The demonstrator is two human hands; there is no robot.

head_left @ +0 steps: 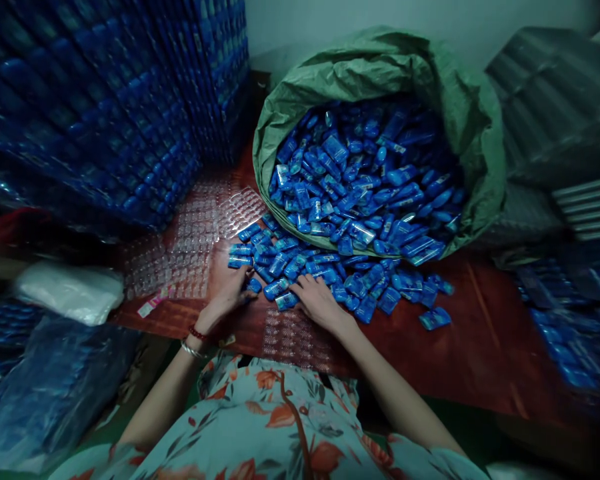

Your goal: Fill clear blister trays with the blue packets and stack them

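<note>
Small blue plastic packets lie heaped on the reddish-brown table in front of me. At the heap's left end, my left hand has its thumb and fingers closed around one blue packet. My right hand lies palm down at the near edge of the heap, fingers apart, touching packets beside a blue-and-clear packet. Between my forearms, close to the table edge, is a clear moulded plastic tray with rows of small cells.
A big green sack lies open behind the heap, full of blue packets. More clear trays spread at left, below tall stacks of blue-filled trays. A white plastic bag sits far left; filled trays stand at right.
</note>
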